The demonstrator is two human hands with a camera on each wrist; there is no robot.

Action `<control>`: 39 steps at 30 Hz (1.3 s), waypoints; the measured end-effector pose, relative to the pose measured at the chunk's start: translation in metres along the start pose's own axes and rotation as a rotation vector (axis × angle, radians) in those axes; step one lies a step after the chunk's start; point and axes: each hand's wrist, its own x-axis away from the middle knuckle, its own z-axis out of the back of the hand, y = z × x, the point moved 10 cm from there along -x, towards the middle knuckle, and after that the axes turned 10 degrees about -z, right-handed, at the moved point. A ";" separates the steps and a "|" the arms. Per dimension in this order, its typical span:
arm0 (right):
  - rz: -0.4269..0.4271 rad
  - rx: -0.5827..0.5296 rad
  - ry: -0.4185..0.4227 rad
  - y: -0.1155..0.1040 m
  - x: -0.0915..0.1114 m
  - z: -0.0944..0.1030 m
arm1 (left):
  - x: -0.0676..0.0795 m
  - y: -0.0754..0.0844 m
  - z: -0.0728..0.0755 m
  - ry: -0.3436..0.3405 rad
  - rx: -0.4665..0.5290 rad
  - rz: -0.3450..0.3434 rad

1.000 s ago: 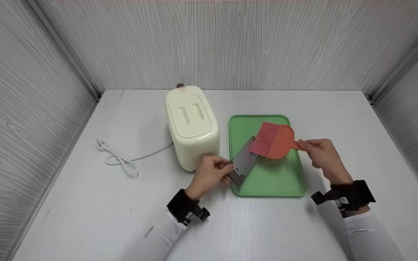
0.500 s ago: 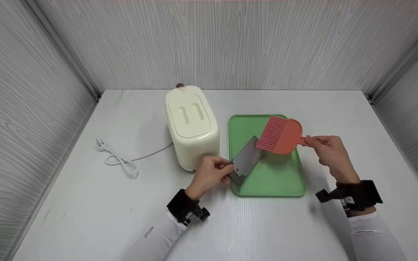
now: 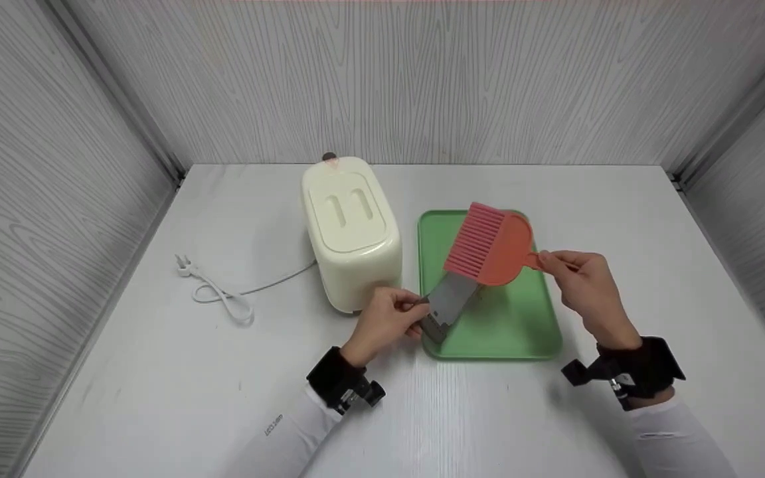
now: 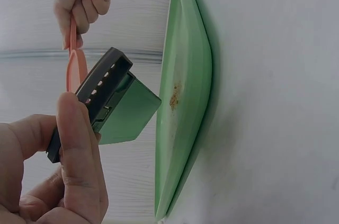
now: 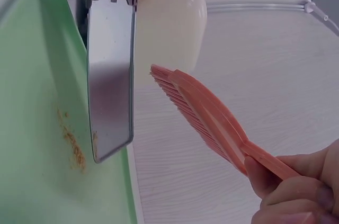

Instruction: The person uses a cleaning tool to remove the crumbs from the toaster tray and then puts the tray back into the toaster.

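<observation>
My left hand (image 3: 386, 324) pinches the dark end of a metal crumb tray (image 3: 452, 297), which slants over a green tray (image 3: 515, 335). An orange brush (image 3: 507, 249) is gripped by its thin handle in my right hand (image 3: 587, 287). From the head camera its bristles overlap the far part of the crumb tray. The right wrist view shows a gap between bristles and metal. A few brown specks (image 5: 95, 142) cling near the crumb tray's lower edge, and brown crumbs (image 5: 74, 147) lie on the green tray beneath it.
Left of the green tray stands a cream toaster (image 3: 356, 265) with a lid over its top. Its white cord (image 3: 223, 299) curls on the table to the left, ending in a plug (image 3: 184, 267). Wood-grain panels (image 3: 382, 79) enclose the table at the back and sides.
The brush first moved right, off the crumb tray's edge, then came back left and up over it. My left hand and the crumb tray have hardly moved.
</observation>
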 end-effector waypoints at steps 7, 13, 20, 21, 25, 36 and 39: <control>0.015 0.015 -0.069 0.001 0.000 -0.018 | 0.001 0.001 0.000 0.000 -0.002 0.001; 0.006 0.070 -0.060 0.004 -0.003 -0.016 | 0.001 0.001 -0.001 -0.002 -0.005 0.012; -0.012 0.104 0.005 0.011 -0.008 -0.005 | 0.001 -0.001 -0.001 -0.005 -0.004 0.017; -0.014 0.107 0.012 0.012 -0.009 -0.004 | 0.001 -0.001 -0.001 -0.006 -0.003 0.017; -0.017 0.122 0.039 0.016 -0.013 0.002 | 0.001 -0.001 -0.001 -0.006 -0.003 0.015; -0.008 0.104 0.069 0.020 -0.018 0.015 | 0.002 0.000 -0.001 -0.013 0.017 0.004; -0.029 0.122 0.083 0.022 -0.020 0.019 | 0.002 -0.001 -0.001 -0.010 0.018 0.005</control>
